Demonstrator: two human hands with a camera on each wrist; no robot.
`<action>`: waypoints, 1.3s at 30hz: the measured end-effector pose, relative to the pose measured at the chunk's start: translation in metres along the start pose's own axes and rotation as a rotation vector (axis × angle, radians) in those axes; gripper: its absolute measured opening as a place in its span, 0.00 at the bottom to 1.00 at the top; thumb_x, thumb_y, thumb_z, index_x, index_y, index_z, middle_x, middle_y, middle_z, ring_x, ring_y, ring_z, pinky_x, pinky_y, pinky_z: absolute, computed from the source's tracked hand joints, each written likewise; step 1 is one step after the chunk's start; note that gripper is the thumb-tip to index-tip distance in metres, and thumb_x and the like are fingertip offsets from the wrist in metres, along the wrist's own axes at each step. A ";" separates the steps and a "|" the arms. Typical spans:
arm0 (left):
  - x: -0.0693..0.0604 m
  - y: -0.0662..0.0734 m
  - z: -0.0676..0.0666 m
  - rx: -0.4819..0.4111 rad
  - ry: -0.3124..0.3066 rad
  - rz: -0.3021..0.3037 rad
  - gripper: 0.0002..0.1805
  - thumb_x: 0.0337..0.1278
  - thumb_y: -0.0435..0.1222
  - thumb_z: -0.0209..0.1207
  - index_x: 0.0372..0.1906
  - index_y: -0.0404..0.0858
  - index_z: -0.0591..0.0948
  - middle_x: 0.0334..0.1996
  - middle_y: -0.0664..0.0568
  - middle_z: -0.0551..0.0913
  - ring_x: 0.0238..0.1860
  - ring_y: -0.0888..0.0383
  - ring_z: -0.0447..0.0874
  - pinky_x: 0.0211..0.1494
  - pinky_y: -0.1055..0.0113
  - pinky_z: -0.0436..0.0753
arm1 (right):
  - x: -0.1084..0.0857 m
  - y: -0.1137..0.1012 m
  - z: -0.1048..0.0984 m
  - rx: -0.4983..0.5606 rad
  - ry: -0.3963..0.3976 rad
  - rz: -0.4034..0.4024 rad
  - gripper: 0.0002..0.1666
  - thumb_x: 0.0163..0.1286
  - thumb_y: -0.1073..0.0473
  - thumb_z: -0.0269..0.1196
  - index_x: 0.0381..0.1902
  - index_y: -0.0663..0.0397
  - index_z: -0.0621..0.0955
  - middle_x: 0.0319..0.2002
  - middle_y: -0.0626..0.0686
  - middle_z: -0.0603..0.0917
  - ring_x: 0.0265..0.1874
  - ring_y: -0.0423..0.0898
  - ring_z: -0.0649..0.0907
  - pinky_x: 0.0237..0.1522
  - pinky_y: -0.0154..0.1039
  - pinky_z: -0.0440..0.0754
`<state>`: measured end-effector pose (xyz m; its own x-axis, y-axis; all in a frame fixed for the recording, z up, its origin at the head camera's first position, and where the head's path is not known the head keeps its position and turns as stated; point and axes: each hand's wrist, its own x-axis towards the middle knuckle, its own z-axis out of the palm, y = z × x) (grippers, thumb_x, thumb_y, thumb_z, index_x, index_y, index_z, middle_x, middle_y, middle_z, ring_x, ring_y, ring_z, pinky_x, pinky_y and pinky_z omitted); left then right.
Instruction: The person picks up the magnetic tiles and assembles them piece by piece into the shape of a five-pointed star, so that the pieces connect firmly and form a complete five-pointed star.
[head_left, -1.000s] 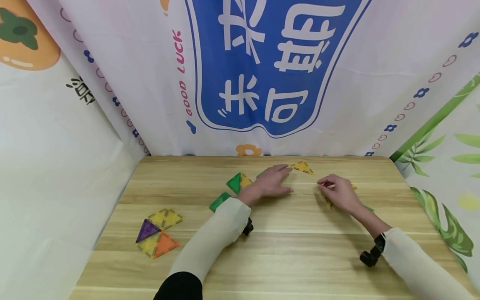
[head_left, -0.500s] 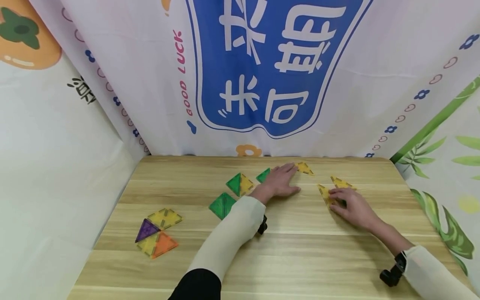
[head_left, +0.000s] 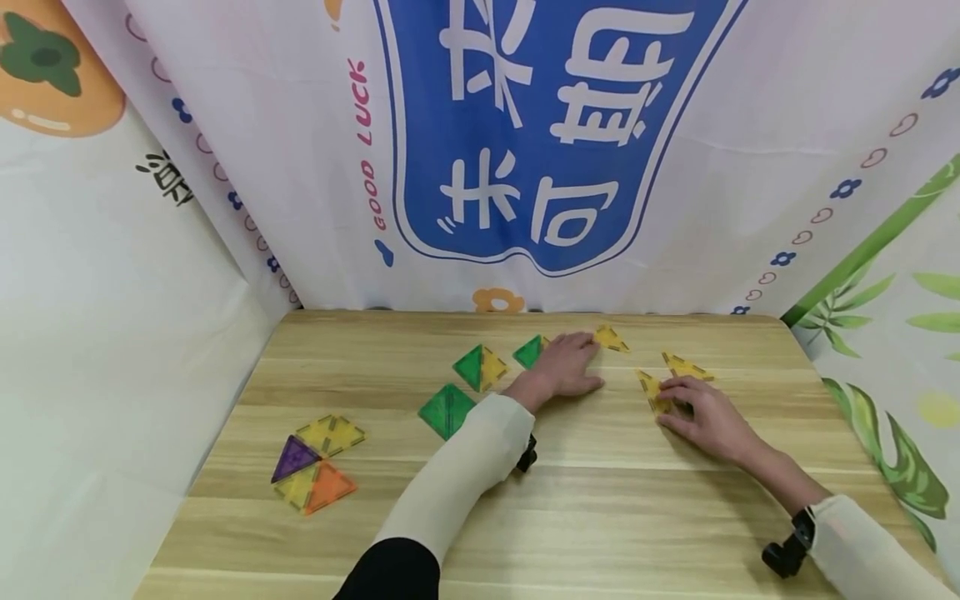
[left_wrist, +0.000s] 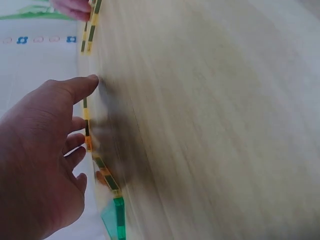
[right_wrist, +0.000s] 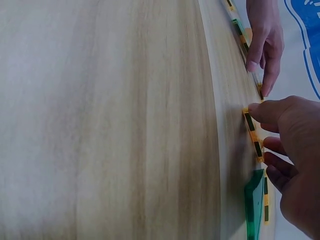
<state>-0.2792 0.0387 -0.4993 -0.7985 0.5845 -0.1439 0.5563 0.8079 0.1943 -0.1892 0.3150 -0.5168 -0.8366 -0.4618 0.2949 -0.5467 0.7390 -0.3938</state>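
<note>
My left hand (head_left: pixel 561 368) is stretched over the back of the table, fingers straight, its fingertips against a yellow triangle tile (head_left: pixel 612 338). Part of a green triangle (head_left: pixel 529 352) and a sliver of yellow show left of it. To the right, my right hand (head_left: pixel 705 414) has thumb and fingers bent round the edge of another yellow triangle (head_left: pixel 651 390), which lies on the wood. In the right wrist view the thumb of the right hand (right_wrist: pixel 295 155) touches one end of that yellow tile (right_wrist: pixel 253 131). Behind the hand lies a further yellow triangle (head_left: pixel 686 367).
A green-and-yellow pair (head_left: pixel 480 367) and a green diamond (head_left: pixel 446 410) lie left of the left hand. At the table's left are yellow tiles (head_left: pixel 330 435), a purple triangle (head_left: pixel 294 460) and an orange one (head_left: pixel 330 487). A printed curtain (head_left: pixel 435 275) hangs at the back edge.
My left hand has moved slightly right, uncovering the green tiles. My right hand has shifted right and toward me, from above the yellow triangle to its right edge. Both have hardly moved since half a second ago.
</note>
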 end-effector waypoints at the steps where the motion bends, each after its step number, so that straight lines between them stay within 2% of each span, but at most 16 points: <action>1: -0.001 0.001 -0.001 0.006 0.005 0.009 0.39 0.78 0.59 0.54 0.83 0.45 0.64 0.83 0.51 0.60 0.83 0.55 0.55 0.86 0.59 0.52 | 0.000 -0.001 -0.001 0.001 -0.001 0.000 0.18 0.62 0.62 0.79 0.48 0.64 0.89 0.56 0.66 0.85 0.55 0.68 0.84 0.56 0.68 0.81; 5: -0.007 0.007 -0.003 0.048 0.024 0.061 0.35 0.78 0.57 0.54 0.79 0.43 0.70 0.73 0.49 0.71 0.74 0.54 0.68 0.83 0.62 0.59 | -0.001 -0.003 -0.003 0.001 -0.015 0.013 0.21 0.61 0.60 0.80 0.50 0.65 0.89 0.58 0.69 0.85 0.58 0.70 0.82 0.58 0.70 0.79; 9: -0.013 0.011 -0.001 0.067 0.024 0.104 0.32 0.79 0.55 0.55 0.75 0.42 0.76 0.64 0.51 0.75 0.65 0.56 0.73 0.77 0.64 0.66 | -0.003 -0.005 -0.003 0.011 -0.035 0.037 0.23 0.61 0.60 0.80 0.51 0.64 0.88 0.58 0.68 0.85 0.59 0.70 0.82 0.60 0.70 0.77; 15: -0.026 0.016 0.000 0.032 -0.004 0.137 0.29 0.80 0.53 0.56 0.75 0.42 0.77 0.63 0.51 0.75 0.62 0.57 0.76 0.69 0.66 0.75 | -0.005 -0.006 -0.001 0.034 -0.044 0.045 0.23 0.59 0.58 0.81 0.50 0.62 0.89 0.56 0.66 0.86 0.56 0.69 0.83 0.57 0.69 0.80; 21: -0.042 0.020 -0.001 -0.015 -0.029 0.202 0.27 0.80 0.50 0.57 0.73 0.43 0.79 0.60 0.52 0.76 0.58 0.59 0.76 0.61 0.68 0.78 | -0.006 -0.009 0.000 0.037 -0.058 0.056 0.23 0.59 0.57 0.81 0.51 0.61 0.89 0.56 0.64 0.86 0.55 0.66 0.84 0.54 0.66 0.83; 25: -0.052 0.020 -0.001 -0.006 -0.032 0.245 0.24 0.80 0.50 0.57 0.70 0.45 0.82 0.57 0.55 0.76 0.54 0.61 0.74 0.55 0.69 0.77 | -0.005 -0.010 0.000 0.054 -0.086 0.081 0.24 0.60 0.56 0.81 0.52 0.59 0.89 0.57 0.63 0.86 0.55 0.65 0.84 0.53 0.64 0.84; 29: -0.060 0.018 0.000 0.021 -0.018 0.295 0.22 0.79 0.48 0.59 0.67 0.44 0.84 0.57 0.54 0.78 0.54 0.60 0.75 0.57 0.70 0.76 | -0.004 -0.013 -0.001 0.075 -0.104 0.113 0.26 0.59 0.53 0.82 0.53 0.57 0.89 0.57 0.61 0.85 0.54 0.63 0.85 0.53 0.62 0.84; 33: -0.066 0.016 0.001 0.001 0.014 0.339 0.18 0.77 0.44 0.62 0.63 0.42 0.86 0.57 0.52 0.79 0.55 0.59 0.77 0.60 0.71 0.76 | -0.004 -0.017 0.000 0.099 -0.104 0.132 0.27 0.56 0.53 0.84 0.52 0.55 0.90 0.55 0.59 0.85 0.53 0.60 0.84 0.53 0.59 0.84; 36: -0.067 0.015 0.004 -0.046 0.045 0.326 0.20 0.74 0.44 0.66 0.64 0.41 0.85 0.59 0.51 0.79 0.58 0.58 0.77 0.64 0.72 0.76 | -0.004 -0.019 0.000 0.109 -0.089 0.120 0.27 0.53 0.55 0.85 0.50 0.55 0.90 0.55 0.59 0.84 0.51 0.57 0.84 0.50 0.54 0.85; 39: -0.068 0.016 0.008 -0.077 0.068 0.274 0.28 0.70 0.48 0.69 0.69 0.40 0.82 0.63 0.49 0.78 0.64 0.56 0.75 0.68 0.70 0.75 | -0.004 -0.020 0.000 0.125 -0.081 0.106 0.28 0.52 0.56 0.86 0.51 0.56 0.89 0.55 0.59 0.83 0.46 0.52 0.84 0.45 0.45 0.85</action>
<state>-0.2146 0.0125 -0.4938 -0.6359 0.7717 -0.0109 0.7364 0.6109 0.2908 -0.1747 0.3018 -0.5099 -0.8871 -0.4262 0.1772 -0.4515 0.7213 -0.5252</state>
